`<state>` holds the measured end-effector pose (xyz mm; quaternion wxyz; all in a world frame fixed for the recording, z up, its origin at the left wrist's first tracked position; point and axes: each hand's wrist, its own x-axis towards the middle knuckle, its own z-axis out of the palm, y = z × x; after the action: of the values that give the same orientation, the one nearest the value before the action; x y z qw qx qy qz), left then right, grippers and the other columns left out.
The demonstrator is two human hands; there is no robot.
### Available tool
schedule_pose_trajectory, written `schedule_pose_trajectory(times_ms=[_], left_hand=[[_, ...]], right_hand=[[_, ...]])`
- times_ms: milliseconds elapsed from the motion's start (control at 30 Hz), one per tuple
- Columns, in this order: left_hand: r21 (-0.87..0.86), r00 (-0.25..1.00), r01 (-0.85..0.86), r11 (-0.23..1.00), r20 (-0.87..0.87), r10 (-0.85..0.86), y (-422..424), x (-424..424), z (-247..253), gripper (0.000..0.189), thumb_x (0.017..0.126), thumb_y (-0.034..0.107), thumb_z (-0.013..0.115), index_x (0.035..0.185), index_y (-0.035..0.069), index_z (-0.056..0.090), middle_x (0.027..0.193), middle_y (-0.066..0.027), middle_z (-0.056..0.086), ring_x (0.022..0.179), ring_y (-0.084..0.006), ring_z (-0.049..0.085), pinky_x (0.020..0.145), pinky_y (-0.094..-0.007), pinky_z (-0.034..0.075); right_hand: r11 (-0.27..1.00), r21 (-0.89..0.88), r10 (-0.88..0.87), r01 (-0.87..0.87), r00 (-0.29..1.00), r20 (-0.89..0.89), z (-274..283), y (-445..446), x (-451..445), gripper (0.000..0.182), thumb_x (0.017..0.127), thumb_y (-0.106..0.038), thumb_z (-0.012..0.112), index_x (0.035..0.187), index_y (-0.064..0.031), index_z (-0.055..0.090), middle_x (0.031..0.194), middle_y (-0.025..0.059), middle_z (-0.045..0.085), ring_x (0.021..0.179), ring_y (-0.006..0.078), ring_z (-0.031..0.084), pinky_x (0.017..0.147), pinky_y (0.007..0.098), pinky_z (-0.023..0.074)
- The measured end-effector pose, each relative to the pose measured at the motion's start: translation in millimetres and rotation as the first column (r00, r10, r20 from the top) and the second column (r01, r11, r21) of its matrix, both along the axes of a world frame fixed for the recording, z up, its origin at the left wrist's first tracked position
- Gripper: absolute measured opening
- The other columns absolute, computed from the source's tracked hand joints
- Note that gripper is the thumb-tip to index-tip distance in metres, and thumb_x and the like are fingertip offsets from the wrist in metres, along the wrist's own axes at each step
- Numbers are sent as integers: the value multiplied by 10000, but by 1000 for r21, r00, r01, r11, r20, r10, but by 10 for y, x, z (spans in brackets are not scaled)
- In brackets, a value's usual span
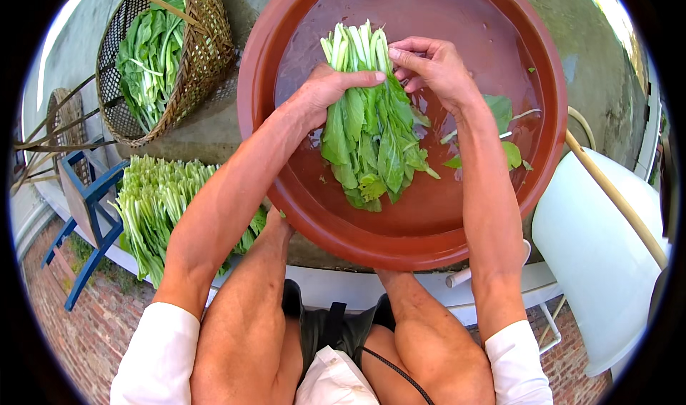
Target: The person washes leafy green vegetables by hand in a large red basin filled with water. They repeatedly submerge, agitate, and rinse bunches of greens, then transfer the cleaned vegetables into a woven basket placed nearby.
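A bunch of leafy greens [370, 121] is in my left hand [327, 86], whose thumb lies across the pale stems. The cut stem ends point away from me, and the wet leaves hang toward me. My right hand [429, 67] is at the right edge of the stems with its fingers curled. Its thumb and fingertips come close to the outermost stem; whether they pinch it is unclear. Both hands are over a wide reddish-brown plastic tub [343, 249] holding shallow water. Loose leaves [501, 115] float on the tub's right side, partly hidden by my right forearm.
Left of the tub lies a tipped woven basket [211, 57] with more greens [153, 62]. Stacked greens [161, 196] sit nearer me, beside a blue-framed stool [91, 196]. At right are a large whitish plastic container [589, 244] and a wooden pole [616, 196]. My legs flank the tub's near rim.
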<state>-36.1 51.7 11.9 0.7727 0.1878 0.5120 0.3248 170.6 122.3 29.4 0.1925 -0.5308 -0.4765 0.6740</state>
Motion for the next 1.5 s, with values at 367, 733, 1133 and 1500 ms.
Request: schedule_pose_trajectory(times_ms=[367, 733, 1133, 1500], left_hand=[[-68, 980, -20, 997, -201, 6, 42, 93, 79, 511, 779, 151, 910, 1206, -20, 687, 1080, -151, 749, 917, -233, 754, 808, -377, 638], [-83, 1000, 30, 996, 9, -30, -43, -17, -3, 529, 839, 204, 862, 1281, -7, 661, 1146, -138, 733, 1007, -235, 739, 891, -395, 619], [-172, 992, 67, 983, 118, -47, 2, -5, -48, 501, 868, 245, 848, 1269, 11, 661, 1109, -131, 743, 988, -222, 741, 895, -397, 621], [-43, 971, -95, 995, 218, 102, 136, -213, -148, 429, 928, 199, 780, 1305, 60, 630, 1165, -65, 734, 1066, -213, 714, 952, -404, 597]], right_hand=[[980, 85, -185, 178, 979, 87, 30, -1, -75, 218, 915, -203, 823, 1022, -23, 762, 795, 9, 691, 678, 67, 633, 511, 208, 517], [996, -44, -84, 82, 996, -40, -79, 28, -4, 201, 925, -152, 797, 1050, -8, 735, 847, 14, 688, 670, 79, 624, 549, 216, 538], [943, 330, -45, -48, 962, 268, -67, -161, -92, 319, 934, -264, 792, 1065, 25, 755, 916, 93, 753, 749, 143, 660, 681, 326, 556], [989, 112, -132, 92, 892, 433, 98, -1791, 698, 195, 940, -136, 724, 1048, 25, 734, 780, 121, 712, 611, 242, 627, 632, 358, 520]])
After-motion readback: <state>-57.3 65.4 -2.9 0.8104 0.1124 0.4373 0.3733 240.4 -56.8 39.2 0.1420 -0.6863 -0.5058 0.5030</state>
